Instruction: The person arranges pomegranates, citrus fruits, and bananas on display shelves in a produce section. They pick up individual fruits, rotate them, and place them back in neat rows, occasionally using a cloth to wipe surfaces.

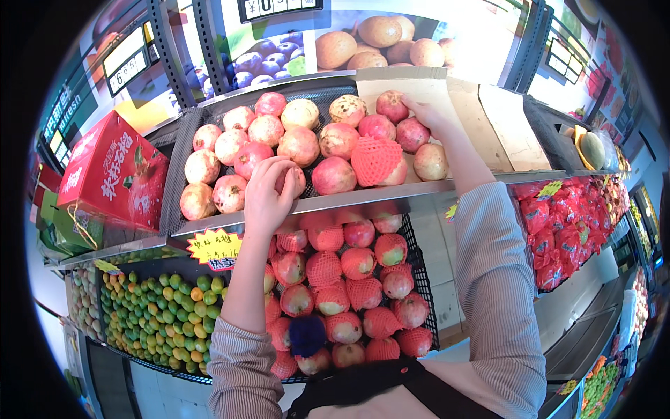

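Pinkish pomegranates sit in rows on a metal-edged display shelf. Near the front edge, the fingers of my left hand curl over a pomegranate, which they partly hide. My right hand reaches to the back right, its fingertips against the side of a dark red pomegranate. Just below that hand lies another red pomegranate. One pomegranate in a pink foam net lies between my hands. A paler pomegranate rests near the front edge, below my right forearm.
Brown cardboard lines the shelf's right part. To the left stands a red printed carton. Below are a black crate of netted pomegranates, green-orange citrus fruit and a yellow price card. Red-bagged produce lies at right.
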Action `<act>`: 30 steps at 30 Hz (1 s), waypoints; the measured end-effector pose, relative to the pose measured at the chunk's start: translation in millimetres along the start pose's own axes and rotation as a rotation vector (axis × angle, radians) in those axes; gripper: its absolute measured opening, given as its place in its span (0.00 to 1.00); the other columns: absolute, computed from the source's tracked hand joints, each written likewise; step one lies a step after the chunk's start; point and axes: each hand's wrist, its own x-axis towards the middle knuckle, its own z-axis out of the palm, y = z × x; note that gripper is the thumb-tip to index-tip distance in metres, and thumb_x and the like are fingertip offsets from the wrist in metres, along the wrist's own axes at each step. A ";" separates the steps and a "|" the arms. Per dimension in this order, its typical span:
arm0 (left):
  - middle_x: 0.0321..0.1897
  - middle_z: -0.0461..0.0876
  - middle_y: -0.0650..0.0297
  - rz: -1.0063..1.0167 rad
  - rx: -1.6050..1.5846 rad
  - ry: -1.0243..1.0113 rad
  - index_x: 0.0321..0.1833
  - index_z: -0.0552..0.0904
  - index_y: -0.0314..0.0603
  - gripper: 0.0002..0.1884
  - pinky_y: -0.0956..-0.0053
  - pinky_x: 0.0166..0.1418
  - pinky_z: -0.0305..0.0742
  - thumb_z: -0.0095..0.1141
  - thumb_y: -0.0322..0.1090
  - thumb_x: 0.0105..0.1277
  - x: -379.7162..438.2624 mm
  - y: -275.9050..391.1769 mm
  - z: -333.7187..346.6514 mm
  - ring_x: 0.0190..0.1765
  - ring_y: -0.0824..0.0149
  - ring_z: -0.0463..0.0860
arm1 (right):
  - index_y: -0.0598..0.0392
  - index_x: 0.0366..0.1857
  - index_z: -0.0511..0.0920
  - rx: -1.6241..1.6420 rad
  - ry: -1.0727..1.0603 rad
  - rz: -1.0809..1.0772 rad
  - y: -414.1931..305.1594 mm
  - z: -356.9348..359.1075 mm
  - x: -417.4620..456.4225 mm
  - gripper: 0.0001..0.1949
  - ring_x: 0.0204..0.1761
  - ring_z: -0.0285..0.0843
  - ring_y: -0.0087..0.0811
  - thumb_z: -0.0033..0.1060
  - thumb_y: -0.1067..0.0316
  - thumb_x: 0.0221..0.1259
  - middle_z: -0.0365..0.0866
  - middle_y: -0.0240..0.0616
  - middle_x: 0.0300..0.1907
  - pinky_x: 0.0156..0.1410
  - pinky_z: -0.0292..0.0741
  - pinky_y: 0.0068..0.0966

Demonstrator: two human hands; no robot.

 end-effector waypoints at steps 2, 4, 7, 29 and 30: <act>0.43 0.84 0.55 -0.009 -0.031 -0.003 0.41 0.83 0.36 0.06 0.61 0.55 0.77 0.58 0.29 0.65 1.4 0.6 5.4 0.49 0.52 0.83 | 0.53 0.62 0.78 -0.108 -0.190 0.268 1.7 -18.3 2.3 0.27 0.51 0.80 0.35 0.58 0.43 0.68 0.81 0.39 0.53 0.48 0.81 0.35; 0.43 0.84 0.54 -0.002 -0.019 0.005 0.41 0.83 0.36 0.05 0.61 0.55 0.77 0.58 0.29 0.65 1.3 -0.5 6.9 0.49 0.52 0.83 | 0.51 0.60 0.80 -0.175 -0.264 0.258 -12.7 -31.9 -11.1 0.27 0.51 0.80 0.36 0.57 0.42 0.67 0.81 0.37 0.53 0.49 0.82 0.36; 0.43 0.84 0.54 0.022 0.011 0.015 0.41 0.83 0.36 0.05 0.62 0.55 0.78 0.58 0.28 0.66 0.5 -1.4 2.8 0.48 0.52 0.83 | 0.45 0.64 0.76 -0.349 -0.382 0.276 -40.2 -46.6 -35.2 0.27 0.53 0.80 0.37 0.57 0.42 0.66 0.82 0.37 0.53 0.50 0.83 0.38; 0.37 0.82 0.54 0.113 0.064 0.052 0.40 0.82 0.37 0.08 0.61 0.53 0.75 0.61 0.33 0.62 25.4 -1.2 6.7 0.46 0.51 0.80 | 0.57 0.45 0.83 0.096 -0.773 0.059 -27.7 136.2 -385.3 0.13 0.44 0.83 0.39 0.64 0.59 0.66 0.83 0.46 0.42 0.55 0.78 0.34; 0.37 0.82 0.54 0.130 0.030 0.111 0.40 0.82 0.38 0.08 0.61 0.54 0.75 0.61 0.33 0.61 24.9 3.0 7.3 0.47 0.51 0.80 | 0.56 0.51 0.80 0.066 -0.775 -0.013 -7.2 166.6 -411.9 0.16 0.46 0.82 0.43 0.64 0.59 0.65 0.81 0.46 0.46 0.55 0.79 0.36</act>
